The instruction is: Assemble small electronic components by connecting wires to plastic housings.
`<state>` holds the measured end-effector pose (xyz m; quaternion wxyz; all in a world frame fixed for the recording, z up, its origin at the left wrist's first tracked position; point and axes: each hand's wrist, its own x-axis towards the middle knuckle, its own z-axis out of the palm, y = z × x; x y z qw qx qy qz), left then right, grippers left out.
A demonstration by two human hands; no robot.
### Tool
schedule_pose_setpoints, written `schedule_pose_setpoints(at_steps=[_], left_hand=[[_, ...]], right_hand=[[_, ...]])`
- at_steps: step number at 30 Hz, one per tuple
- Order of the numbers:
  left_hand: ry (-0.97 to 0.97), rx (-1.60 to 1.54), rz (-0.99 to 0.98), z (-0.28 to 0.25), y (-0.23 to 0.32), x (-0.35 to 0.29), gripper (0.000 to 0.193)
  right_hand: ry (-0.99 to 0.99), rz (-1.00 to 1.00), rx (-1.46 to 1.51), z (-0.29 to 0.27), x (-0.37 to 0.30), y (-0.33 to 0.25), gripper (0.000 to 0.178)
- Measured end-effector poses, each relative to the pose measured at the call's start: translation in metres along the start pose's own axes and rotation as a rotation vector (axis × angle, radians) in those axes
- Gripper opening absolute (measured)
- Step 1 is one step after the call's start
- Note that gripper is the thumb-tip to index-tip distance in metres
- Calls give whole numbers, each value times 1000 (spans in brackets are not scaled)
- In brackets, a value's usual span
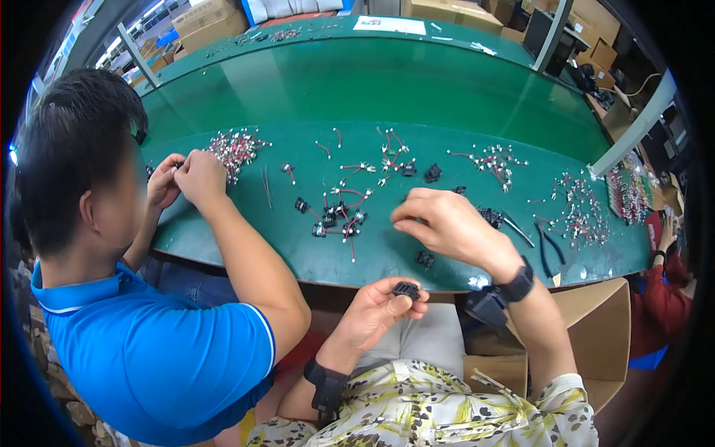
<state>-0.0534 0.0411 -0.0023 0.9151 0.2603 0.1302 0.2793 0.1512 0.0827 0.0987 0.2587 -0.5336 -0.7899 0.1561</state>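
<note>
Near the table's front edge, my left hand [378, 311] grips a small black plastic housing [406, 290] between thumb and fingers. Over the tabletop, my right hand [453, 225] is closed, its thumb and fingertips drawn together and pointing left. Whatever is in its fingertips, if anything, cannot be made out. Below that hand lies one black housing [424, 258]; another black housing [433, 173] rests beyond it. To the left sits a cluster of black housings with red and white wires [339, 220]. More black parts [491, 217] lie beside my right wrist.
Dark-handled pliers [551, 249] and silver tweezers [519, 232] lie to the right. Wire leads form a pile [236, 150] and looser groups [497, 164]. A co-worker in blue [160, 365] works close at left. An open cardboard box [588, 335] stands below the table's right edge.
</note>
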Motion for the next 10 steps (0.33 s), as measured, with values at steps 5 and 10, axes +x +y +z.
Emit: schedule_pose_setpoints(at_steps=[5, 10], left_hand=[[-3, -17, 34, -2, 2, 0, 27], [30, -90, 75, -5, -4, 11, 32]], right_hand=[[106, 147, -72, -6, 28, 37, 14], [10, 105, -90, 10, 53, 45, 17]])
